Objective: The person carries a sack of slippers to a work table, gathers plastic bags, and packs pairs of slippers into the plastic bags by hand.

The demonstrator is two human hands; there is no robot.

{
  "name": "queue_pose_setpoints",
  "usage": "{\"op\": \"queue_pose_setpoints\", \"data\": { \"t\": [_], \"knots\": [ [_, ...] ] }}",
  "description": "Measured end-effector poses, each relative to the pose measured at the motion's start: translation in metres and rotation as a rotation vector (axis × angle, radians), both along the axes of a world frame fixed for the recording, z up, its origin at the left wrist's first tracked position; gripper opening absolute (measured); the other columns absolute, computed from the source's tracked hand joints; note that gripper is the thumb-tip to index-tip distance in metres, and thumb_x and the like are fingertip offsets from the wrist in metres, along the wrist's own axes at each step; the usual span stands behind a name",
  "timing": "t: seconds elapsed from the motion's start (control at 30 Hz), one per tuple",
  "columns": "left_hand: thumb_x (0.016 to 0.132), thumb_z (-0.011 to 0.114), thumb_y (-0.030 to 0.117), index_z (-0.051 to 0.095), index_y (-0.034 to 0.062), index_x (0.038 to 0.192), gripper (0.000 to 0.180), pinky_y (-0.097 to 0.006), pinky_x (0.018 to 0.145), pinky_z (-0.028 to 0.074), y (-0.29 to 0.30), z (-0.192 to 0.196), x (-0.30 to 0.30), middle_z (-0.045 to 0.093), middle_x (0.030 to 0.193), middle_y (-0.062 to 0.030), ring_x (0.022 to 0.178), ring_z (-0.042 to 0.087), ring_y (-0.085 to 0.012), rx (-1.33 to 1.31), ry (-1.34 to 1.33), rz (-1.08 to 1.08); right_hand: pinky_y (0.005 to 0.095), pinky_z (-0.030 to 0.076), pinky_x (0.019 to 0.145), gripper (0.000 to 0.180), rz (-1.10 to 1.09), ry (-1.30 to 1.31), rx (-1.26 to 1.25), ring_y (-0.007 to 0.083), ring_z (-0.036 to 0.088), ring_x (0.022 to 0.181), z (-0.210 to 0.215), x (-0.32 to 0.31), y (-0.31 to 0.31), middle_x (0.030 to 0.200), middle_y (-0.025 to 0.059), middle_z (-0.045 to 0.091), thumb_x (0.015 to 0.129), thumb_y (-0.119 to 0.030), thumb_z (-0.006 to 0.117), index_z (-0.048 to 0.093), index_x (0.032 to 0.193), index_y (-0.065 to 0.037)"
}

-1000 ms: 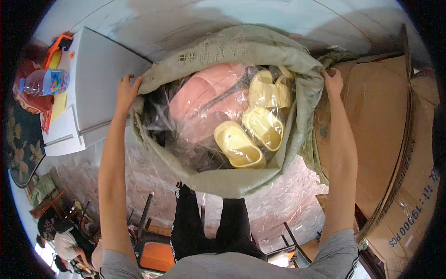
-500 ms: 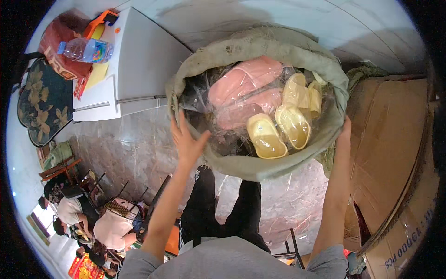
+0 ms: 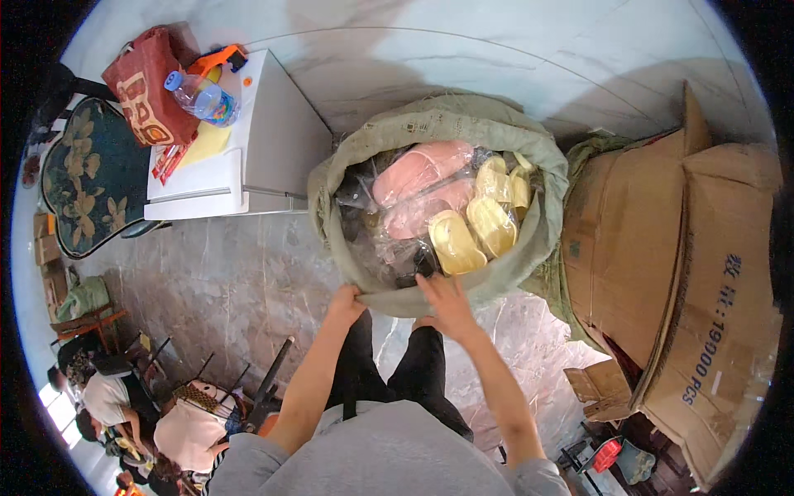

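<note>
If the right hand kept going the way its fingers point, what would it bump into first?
The right hand rests on the sack rim, fingers pointing in. Going on, it would likely meet the yellow slippers first, though depth is hard to judge.

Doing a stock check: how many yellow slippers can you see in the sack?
4: two soft yellow slippers side by side near the woven sack's front, two more behind them, all in clear wrap. Others may lie hidden underneath.

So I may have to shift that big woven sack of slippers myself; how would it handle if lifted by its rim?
The sack is probably floppy: its rolled rim sags where the left hand grips it. Packed full of bagged slippers, it likely feels bulky but fairly light.
</note>
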State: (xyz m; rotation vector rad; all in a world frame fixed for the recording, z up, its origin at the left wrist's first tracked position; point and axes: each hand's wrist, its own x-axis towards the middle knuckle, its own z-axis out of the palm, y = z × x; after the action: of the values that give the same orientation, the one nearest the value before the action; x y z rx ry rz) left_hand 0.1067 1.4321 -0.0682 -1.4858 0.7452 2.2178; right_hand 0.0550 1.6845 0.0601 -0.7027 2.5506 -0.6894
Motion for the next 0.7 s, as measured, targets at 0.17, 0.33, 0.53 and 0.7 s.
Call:
{"op": "queue_pose_setpoints", "data": {
  "t": [0.17,0.33,0.53,0.7],
  "knots": [
    [0.09,0.06,0.05,0.03,0.0024,0.143,0.078,-0.049,0.101,0.041,0.038,0.044,0.003,0.045,0.138,-0.0158,0.125,0.047,-0.0323,-0.227,0.013,-0.188,0.0466,0.037,0.096,0.043,-0.08,0.121,0.237,0.0292,0.055,0.095,-0.038,0.061,0.017,0.095,0.0096,0.056,0.071,-0.011,0.068,0.061,0.114,-0.012],
    [0.061,0.078,0.066,0.01,0.0089,0.151,0.126,-0.057,0.104,0.035,0.077,0.03,0.022,0.014,0.155,-0.0164,0.137,0.028,-0.0376,-0.777,-0.194,-0.763,0.0412,0.039,0.084,0.032,-0.104,0.179,0.189,0.0237,0.056,0.092,-0.026,0.057,0.041,0.085,0.004,0.058,0.079,-0.012,0.056,0.067,0.108,-0.018],
    [0.07,0.081,0.048,0.047,0.0082,0.132,0.081,-0.071,0.082,0.042,0.179,0.024,0.022,0.049,0.132,-0.0185,0.115,0.051,-0.044,0.195,-0.135,-0.262,0.0459,0.034,0.106,0.027,0.241,0.302,0.06,0.0202,0.057,0.094,-0.038,0.072,0.081,0.082,0.0017,0.059,0.079,-0.013,0.056,0.068,0.103,-0.013],
    [0.075,0.07,0.018,0.069,0.0038,0.094,0.024,-0.046,0.08,0.053,0.257,-0.064,0.043,0.067,0.097,-0.0188,0.095,0.065,-0.0335,-0.453,-0.258,-0.078,0.0685,0.016,0.109,0.04,0.131,0.349,0.233,0.0296,0.04,0.13,-0.071,0.057,0.155,0.125,0.01,0.053,0.076,-0.017,0.067,0.061,0.115,-0.01]
  ]
}}
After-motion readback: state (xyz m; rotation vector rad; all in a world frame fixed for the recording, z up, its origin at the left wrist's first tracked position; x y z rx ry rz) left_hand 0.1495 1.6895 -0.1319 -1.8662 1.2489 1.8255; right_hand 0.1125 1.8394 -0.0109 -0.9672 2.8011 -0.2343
